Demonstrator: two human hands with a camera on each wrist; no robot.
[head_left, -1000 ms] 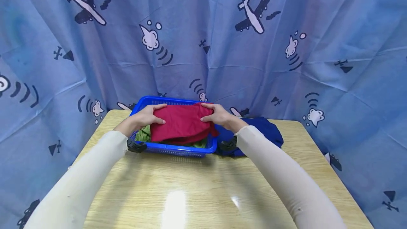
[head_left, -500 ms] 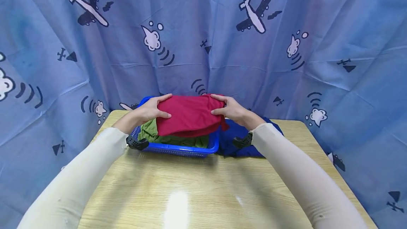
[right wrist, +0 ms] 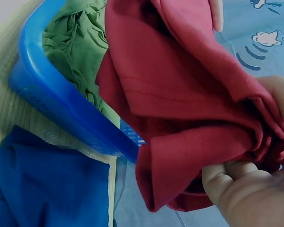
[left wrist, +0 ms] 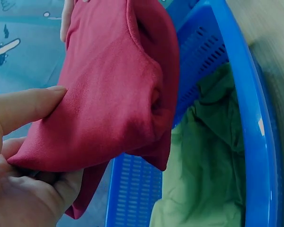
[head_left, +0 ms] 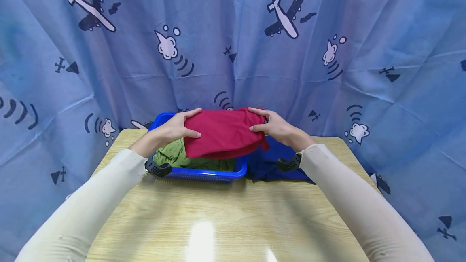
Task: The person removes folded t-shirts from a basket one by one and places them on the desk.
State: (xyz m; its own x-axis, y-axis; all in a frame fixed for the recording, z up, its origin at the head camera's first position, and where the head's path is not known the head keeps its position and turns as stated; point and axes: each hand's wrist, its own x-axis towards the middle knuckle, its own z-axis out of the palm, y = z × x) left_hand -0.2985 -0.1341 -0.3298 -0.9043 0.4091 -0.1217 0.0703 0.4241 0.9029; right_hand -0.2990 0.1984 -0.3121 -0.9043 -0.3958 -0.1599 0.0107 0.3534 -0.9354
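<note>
A folded red cloth garment (head_left: 223, 130) is held up over the blue plastic basket (head_left: 204, 175) in the head view. My left hand (head_left: 176, 127) pinches its left end, thumb on top and fingers beneath, as the left wrist view shows on the red fabric (left wrist: 99, 94). At the other end my right hand (head_left: 278, 128) grips the garment, its fingers curled under the layered folds (right wrist: 194, 109) in the right wrist view. A crumpled green cloth (head_left: 174, 157) lies inside the basket, partly hidden by the red garment.
Right of the basket a dark blue cloth (head_left: 276, 161) lies on the wooden table (head_left: 225, 213), partly behind my right wrist. A blue patterned curtain (head_left: 204, 51) hangs behind the table and along its sides.
Both hands have lifted the red garment up from the basket and shifted it to the right. More of the green cloth inside shows.
</note>
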